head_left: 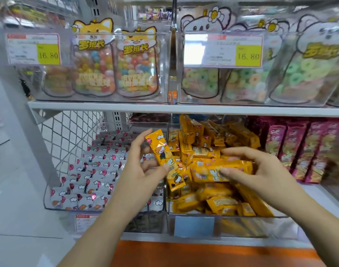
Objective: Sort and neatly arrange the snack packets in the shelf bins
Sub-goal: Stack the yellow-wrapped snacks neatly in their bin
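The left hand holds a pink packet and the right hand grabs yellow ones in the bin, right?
No. The head view shows the left hand holds a yellow packet, not pink. The right hand does grab yellow ones in the bin.

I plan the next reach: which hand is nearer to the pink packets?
Right. The right hand grips a yellow bundle just left of the pink packets; the left hand holds one yellow packet farther left.

left hand (139, 166): forearm extended, thumb and fingers pinch upright packet (161, 149)
right hand (261, 170): palm down, thumb and fingers grip flat packet (207, 173)
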### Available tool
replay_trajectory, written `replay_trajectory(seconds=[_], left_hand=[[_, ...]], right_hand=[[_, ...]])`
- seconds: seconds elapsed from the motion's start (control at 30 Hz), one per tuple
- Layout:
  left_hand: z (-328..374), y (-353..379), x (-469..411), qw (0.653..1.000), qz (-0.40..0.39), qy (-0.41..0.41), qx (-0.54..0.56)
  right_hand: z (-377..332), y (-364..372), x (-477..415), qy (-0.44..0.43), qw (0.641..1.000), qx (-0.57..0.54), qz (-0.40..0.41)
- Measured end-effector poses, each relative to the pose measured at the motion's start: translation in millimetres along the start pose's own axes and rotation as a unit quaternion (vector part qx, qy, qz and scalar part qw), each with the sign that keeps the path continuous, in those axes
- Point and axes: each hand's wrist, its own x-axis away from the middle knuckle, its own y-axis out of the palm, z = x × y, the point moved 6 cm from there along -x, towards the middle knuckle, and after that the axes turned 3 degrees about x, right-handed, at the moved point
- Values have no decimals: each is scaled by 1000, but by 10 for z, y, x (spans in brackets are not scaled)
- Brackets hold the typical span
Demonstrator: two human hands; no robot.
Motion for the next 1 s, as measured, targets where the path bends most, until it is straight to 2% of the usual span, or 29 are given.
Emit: replay_trajectory(seconds=[0.17, 0.3, 0.37, 0.43, 0.5, 0.6, 0.67, 0.83, 1.0], left_hand=[[-56, 102, -3, 999, -21, 19, -26], [-47, 181, 0, 995, -34, 31, -88], [-51, 200, -4, 990, -45, 39, -130], [-42, 234, 1, 973, -82, 47, -212], [-43, 272, 9, 941, -124, 55, -311], [-42, 282, 19, 903, -133, 66, -403], [-34, 260, 10, 900, -122, 61, -413], [-38, 85, -78, 948, -44, 48, -311], [-126, 110, -128, 932, -80, 49, -349]], right_hand=[[82, -71, 14, 71, 991, -108, 25], [143, -17, -30, 88, 989, -114, 20], [161, 82, -67, 87, 989, -122, -7], [137, 213, -94, 77, 988, -122, -49], [92, 340, -116, 64, 990, -96, -87], [33, 476, -155, 45, 990, -40, -125], [-32, 512, -169, 33, 989, -40, -136], [-187, 502, -139, 28, 984, -44, -171], [-186, 669, -108, 40, 988, -6, -152]])
